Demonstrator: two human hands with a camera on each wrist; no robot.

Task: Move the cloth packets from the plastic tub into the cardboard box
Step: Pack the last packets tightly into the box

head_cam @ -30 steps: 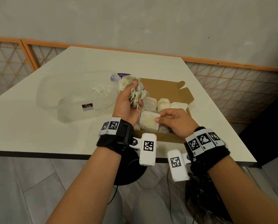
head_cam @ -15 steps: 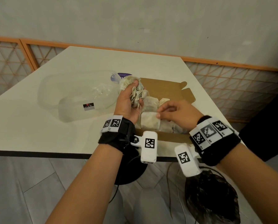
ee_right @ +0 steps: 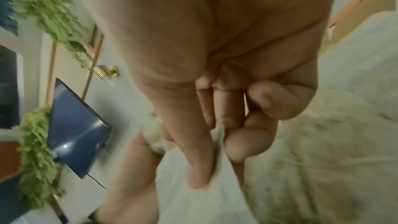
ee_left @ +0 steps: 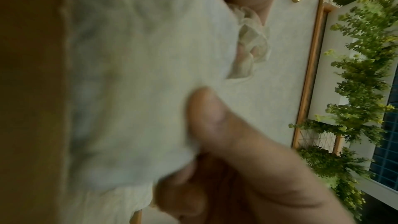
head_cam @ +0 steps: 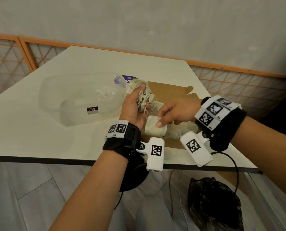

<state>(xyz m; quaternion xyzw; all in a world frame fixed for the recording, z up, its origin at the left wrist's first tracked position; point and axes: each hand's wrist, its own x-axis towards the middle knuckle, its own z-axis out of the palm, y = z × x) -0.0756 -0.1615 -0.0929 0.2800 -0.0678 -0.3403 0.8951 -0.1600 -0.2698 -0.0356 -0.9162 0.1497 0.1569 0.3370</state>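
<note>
A clear plastic tub (head_cam: 75, 99) stands on the white table, left of the brown cardboard box (head_cam: 170, 90). My left hand (head_cam: 135, 105) is raised over the box's left edge and grips a crumpled bundle of cream cloth packets (head_cam: 144, 97); the left wrist view shows the thumb (ee_left: 215, 125) pressed into blurred cloth packets (ee_left: 140, 74). My right hand (head_cam: 163, 121) is over the box and pinches the edge of one cloth packet (head_cam: 155, 129) between thumb and fingers. In the right wrist view that pinched edge (ee_right: 219, 144) shows, with more packets (ee_right: 323, 142) lying in the box.
The box sits close to the table's front edge (head_cam: 55, 161). Below it are a black round base (head_cam: 132, 179), a black bag (head_cam: 213, 205) on the floor and a dangling cable (head_cam: 235, 165). Orange-framed lattice panels (head_cam: 9, 57) line the wall behind.
My right hand has risen and swung to the right, now pinching a packet's edge rather than resting on the packets. My left hand keeps its bundle in about the same place.
</note>
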